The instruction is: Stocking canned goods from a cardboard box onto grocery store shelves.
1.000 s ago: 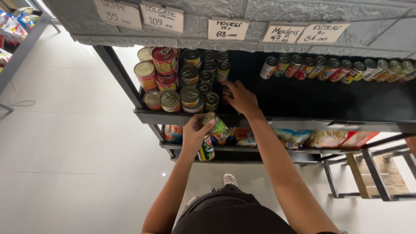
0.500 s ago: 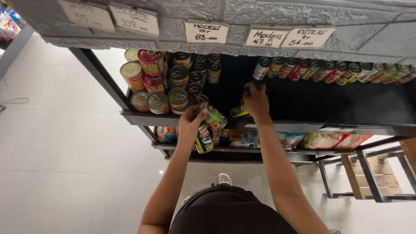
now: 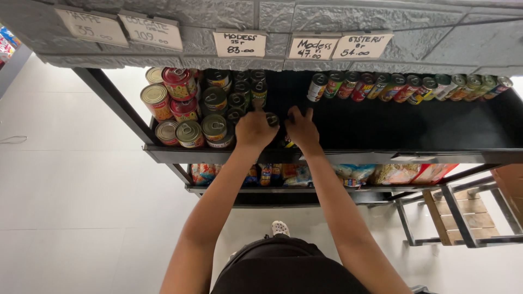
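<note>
Two hands on the black shelf (image 3: 381,157), side by side. Left hand (image 3: 254,129) wraps a small tin (image 3: 272,118), fingers closed round it; right hand (image 3: 302,129) covers another low can (image 3: 287,142), grip mostly hidden, can't tell how tight. Both tins sit at 3 o'clock of the stacked cans (image 3: 188,109), extending that block along the front lip. Stack: roughly fifteen cans, two tiers, labels out for reading. At 1 o'clock, twelve cans lie in a row (image 3: 406,87) along the back. Five paper price cards (image 3: 239,44) hang above.
</note>
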